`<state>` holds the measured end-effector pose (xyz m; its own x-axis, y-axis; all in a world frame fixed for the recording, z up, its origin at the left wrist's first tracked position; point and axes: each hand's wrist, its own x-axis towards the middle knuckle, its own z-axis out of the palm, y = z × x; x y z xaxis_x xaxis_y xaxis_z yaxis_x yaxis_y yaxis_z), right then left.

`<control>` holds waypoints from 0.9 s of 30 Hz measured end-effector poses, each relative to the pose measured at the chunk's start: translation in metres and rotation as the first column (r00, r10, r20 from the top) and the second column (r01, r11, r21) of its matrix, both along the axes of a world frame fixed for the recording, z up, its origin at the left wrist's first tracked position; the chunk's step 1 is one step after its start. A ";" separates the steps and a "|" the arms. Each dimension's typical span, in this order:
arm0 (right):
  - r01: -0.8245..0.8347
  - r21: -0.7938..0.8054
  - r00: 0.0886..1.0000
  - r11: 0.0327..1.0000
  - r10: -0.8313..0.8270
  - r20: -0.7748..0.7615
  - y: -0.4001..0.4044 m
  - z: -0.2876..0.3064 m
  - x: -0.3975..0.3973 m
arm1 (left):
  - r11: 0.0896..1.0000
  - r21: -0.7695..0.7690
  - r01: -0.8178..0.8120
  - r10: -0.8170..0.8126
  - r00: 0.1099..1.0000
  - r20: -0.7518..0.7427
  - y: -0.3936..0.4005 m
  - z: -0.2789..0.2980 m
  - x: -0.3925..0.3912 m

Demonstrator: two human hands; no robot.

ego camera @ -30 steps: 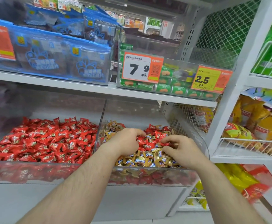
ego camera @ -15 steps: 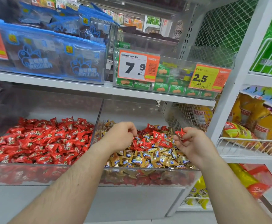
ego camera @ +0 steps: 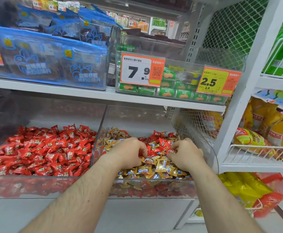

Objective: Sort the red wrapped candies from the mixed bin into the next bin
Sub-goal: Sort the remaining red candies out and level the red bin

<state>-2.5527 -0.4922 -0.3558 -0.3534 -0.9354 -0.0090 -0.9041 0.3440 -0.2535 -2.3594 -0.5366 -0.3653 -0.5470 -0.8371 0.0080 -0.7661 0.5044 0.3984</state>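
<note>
The mixed bin [ego camera: 216, 158] is the clear right-hand one, holding gold wrapped candies [ego camera: 155, 170] in front and red wrapped candies [ego camera: 161, 142] toward the back. Left of it, the red bin [ego camera: 28, 186] is full of red candies [ego camera: 45, 153]. Both my hands are down in the mixed bin. My left hand [ego camera: 129, 153] has its fingers curled into the pile at the red patch, and what it holds is hidden under the palm. My right hand [ego camera: 187, 156] pinches a red candy [ego camera: 170, 150] at its fingertips.
A clear divider wall [ego camera: 98, 135] separates the two bins. The white shelf [ego camera: 103, 96] above carries blue bags [ego camera: 53, 64] and a bin of green packets [ego camera: 171, 91] with price tags. A wire mesh panel [ego camera: 196, 121] and wire baskets of yellow snack bags [ego camera: 258, 140] stand to the right.
My right hand, raised half a second ago with a red candy, has dropped back into the mixed pile. My left hand also lowered from a lifted fist into the candies.
</note>
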 end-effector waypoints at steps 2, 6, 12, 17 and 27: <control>0.030 -0.069 0.999 0.997 -0.029 0.022 0.003 0.000 0.000 | 1.000 -0.007 -0.018 0.018 0.999 -0.027 0.000 -0.002 0.001; 0.188 -0.292 0.937 0.938 -0.082 0.339 0.011 0.007 -0.003 | 0.998 0.007 -0.068 0.069 0.994 -0.086 0.000 -0.001 0.009; 0.255 -0.378 0.833 0.890 -0.004 0.553 0.015 0.011 -0.008 | 0.973 0.023 -0.229 0.228 0.942 -0.246 -0.004 0.010 0.019; 0.143 -0.343 0.862 0.928 0.054 0.505 0.004 0.009 -0.012 | 0.937 -0.038 -0.348 0.326 0.907 -0.268 -0.012 0.005 0.004; 0.024 -0.083 0.972 0.996 -0.004 0.235 -0.027 0.004 -0.006 | 0.961 0.126 -0.245 0.260 0.958 -0.118 -0.027 0.001 -0.015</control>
